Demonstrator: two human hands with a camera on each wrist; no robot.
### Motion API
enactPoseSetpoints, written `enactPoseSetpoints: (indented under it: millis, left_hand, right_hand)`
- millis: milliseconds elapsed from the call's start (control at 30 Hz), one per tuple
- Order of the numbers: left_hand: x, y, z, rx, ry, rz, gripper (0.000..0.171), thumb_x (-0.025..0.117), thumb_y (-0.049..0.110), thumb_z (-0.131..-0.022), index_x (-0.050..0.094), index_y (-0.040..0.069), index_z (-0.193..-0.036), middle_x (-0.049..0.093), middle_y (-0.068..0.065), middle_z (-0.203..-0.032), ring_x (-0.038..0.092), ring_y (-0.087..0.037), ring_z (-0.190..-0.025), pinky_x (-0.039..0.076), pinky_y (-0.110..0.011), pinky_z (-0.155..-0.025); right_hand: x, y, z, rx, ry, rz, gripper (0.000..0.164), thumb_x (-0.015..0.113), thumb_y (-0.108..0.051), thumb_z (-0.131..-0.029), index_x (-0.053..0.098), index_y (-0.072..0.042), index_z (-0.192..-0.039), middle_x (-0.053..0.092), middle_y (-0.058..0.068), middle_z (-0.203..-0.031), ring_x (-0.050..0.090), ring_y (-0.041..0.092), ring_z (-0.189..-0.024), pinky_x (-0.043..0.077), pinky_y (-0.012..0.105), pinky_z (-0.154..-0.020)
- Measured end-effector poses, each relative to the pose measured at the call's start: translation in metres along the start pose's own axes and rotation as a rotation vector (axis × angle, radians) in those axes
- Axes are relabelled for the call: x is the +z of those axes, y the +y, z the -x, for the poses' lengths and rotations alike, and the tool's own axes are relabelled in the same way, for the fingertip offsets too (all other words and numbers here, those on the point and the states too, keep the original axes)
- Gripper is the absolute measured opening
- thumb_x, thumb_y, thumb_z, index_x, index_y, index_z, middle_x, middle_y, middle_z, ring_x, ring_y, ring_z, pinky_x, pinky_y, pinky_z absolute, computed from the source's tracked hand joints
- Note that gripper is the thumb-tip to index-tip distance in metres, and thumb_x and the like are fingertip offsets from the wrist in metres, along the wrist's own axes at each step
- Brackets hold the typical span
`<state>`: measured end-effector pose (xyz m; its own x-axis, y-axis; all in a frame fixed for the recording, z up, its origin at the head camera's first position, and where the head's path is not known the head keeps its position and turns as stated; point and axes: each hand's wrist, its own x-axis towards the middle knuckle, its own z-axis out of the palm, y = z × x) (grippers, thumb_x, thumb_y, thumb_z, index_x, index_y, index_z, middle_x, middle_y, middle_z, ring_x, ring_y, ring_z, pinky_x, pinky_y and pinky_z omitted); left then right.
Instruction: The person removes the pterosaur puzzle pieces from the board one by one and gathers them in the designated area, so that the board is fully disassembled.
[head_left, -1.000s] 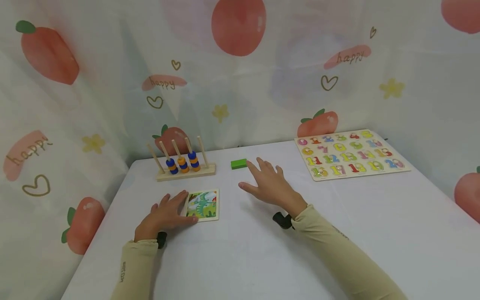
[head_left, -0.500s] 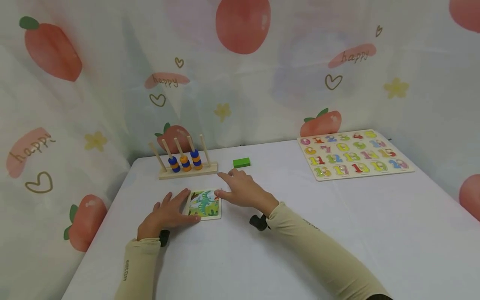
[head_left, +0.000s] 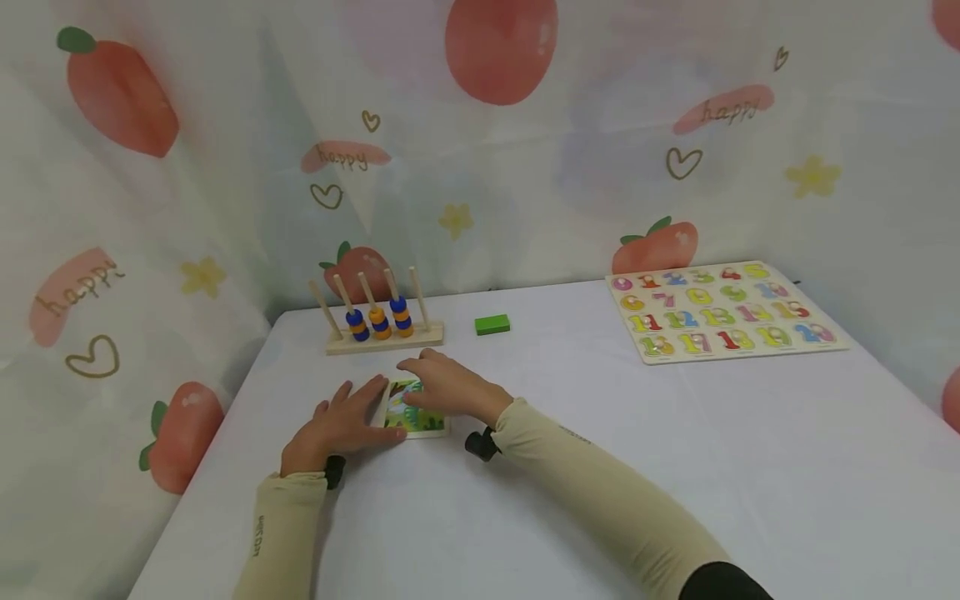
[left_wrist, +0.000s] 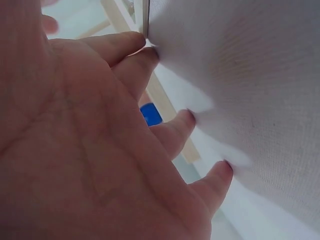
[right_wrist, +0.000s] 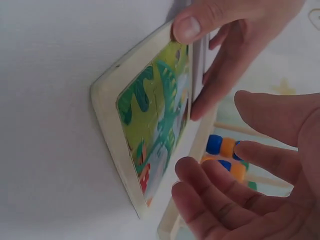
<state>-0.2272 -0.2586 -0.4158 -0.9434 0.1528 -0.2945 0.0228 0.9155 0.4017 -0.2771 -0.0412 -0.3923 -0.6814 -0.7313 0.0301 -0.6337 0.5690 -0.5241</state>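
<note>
A small square picture puzzle [head_left: 424, 422] lies on the white table in the head view, its pale frame round a green dinosaur picture. My left hand [head_left: 336, 429] rests at its left side. The right wrist view shows that thumb [right_wrist: 188, 29] pressing on the frame's corner, the fingers extended along the edge. In the left wrist view the left fingertips [left_wrist: 223, 172] touch the white cloth, spread apart. My right hand [head_left: 453, 390] is over the puzzle's upper right part and hides it from the head camera. Its fingers [right_wrist: 195, 180] are loosely bent, with nothing between them.
Behind the puzzle stands a wooden peg counter [head_left: 386, 337] with blue and orange rings. A green block [head_left: 492, 325] lies to its right. Farther right is a number board [head_left: 720, 354]. A fruit-printed cloth [head_left: 555, 192] hangs behind the table.
My right hand has moved left from beside the green block to over the puzzle. The left hand stays at the puzzle's left side. The head view has shifted slightly.
</note>
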Motion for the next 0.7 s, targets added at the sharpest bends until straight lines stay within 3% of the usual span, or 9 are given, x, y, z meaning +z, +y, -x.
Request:
enactPoseSetpoints:
  millis: [300,533,700]
  left_hand:
    - [0.002,0.000,0.000,0.009,0.016,-0.018,0.101,0.077,0.059,-0.093,0.031,0.011,-0.170,0.029,-0.017,-0.174,0.010,-0.056,-0.158,0.009,-0.080,-0.118]
    - [0.004,0.000,-0.003,0.023,0.014,-0.010,0.101,0.078,0.057,-0.093,0.031,0.011,-0.170,0.029,-0.016,-0.174,0.010,-0.055,-0.158,0.009,-0.080,-0.119]
    - [-0.001,-0.001,-0.003,0.011,0.005,-0.034,0.102,0.077,0.056,-0.094,0.028,0.010,-0.171,0.026,-0.016,-0.175,0.008,-0.054,-0.159,0.008,-0.079,-0.119]
  right_hand:
    - [0.014,-0.003,-0.028,-0.001,-0.009,0.071,0.047,0.074,-0.013,-0.103,0.063,-0.001,-0.147,0.065,0.016,-0.139,0.060,0.027,-0.124,0.052,0.039,-0.106]
    - [0.021,0.005,-0.029,0.032,0.012,0.030,0.044,0.074,-0.010,-0.101,0.067,-0.001,-0.143,0.065,0.016,-0.135,0.061,0.026,-0.118,0.053,0.038,-0.101]
    - [0.020,0.008,-0.035,-0.002,-0.003,-0.006,0.037,0.073,-0.008,-0.100,0.071,0.001,-0.137,0.070,0.014,-0.127,0.059,0.024,-0.111,0.052,0.036,-0.098]
